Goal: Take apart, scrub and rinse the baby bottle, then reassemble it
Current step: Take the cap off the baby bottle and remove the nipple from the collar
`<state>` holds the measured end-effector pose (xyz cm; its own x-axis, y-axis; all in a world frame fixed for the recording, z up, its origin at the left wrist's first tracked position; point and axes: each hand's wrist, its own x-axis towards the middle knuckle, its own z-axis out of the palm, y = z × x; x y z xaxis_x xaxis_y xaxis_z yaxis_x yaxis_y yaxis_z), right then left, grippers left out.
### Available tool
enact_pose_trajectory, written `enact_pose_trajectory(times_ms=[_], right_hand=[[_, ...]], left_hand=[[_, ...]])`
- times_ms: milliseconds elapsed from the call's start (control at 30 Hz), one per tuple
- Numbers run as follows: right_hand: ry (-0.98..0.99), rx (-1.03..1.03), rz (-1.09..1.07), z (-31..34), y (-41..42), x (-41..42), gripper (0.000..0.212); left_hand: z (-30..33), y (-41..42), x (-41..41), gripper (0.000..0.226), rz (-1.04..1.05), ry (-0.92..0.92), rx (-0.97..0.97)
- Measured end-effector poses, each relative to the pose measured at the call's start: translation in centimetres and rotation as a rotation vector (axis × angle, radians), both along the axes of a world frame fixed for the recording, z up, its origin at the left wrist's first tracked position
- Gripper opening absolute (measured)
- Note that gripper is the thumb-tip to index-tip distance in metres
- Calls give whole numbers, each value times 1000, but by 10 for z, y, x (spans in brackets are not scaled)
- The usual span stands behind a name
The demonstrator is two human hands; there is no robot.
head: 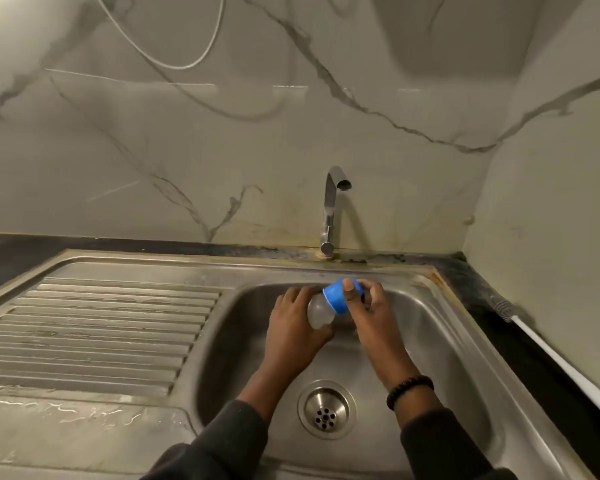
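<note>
Over the steel sink basin (pixel 440 341) I hold a small baby bottle tilted on its side. Its clear body (pixel 318 311) rests in my left hand (pixel 295 327), which wraps it from below and behind. Its blue screw collar (pixel 338 295) points up and to the right, and my right hand (pixel 368 311) grips the collar with thumb on top and fingers around it. The teat end is hidden behind my right fingers. A bottle brush (pixel 520 323) with a white handle lies on the dark counter to the right of the sink.
A chrome tap (pixel 329 209) stands behind the basin; no water runs from it. The drain (pixel 326 408) sits near the front of the basin. A ribbed draining board (pixel 94 334) spreads to the left. Marble-patterned walls close the back and right sides.
</note>
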<state>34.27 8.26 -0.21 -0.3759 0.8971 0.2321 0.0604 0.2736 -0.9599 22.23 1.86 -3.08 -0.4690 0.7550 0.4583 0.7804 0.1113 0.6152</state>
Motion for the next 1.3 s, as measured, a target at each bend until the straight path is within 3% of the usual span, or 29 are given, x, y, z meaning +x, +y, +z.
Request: enact_pose_trajectory(times_ms=[167, 867, 1300], right_hand=[[-5, -39, -36, -1, 16, 11, 32], [74, -98, 132, 5, 17, 12, 37], [107, 29, 386, 9, 23, 28, 28]], left_hand=[[-1, 6, 6, 66, -86, 89, -20], [12, -2, -13, 59, -178, 186, 49], [23, -12, -22, 39, -540, -469, -99]])
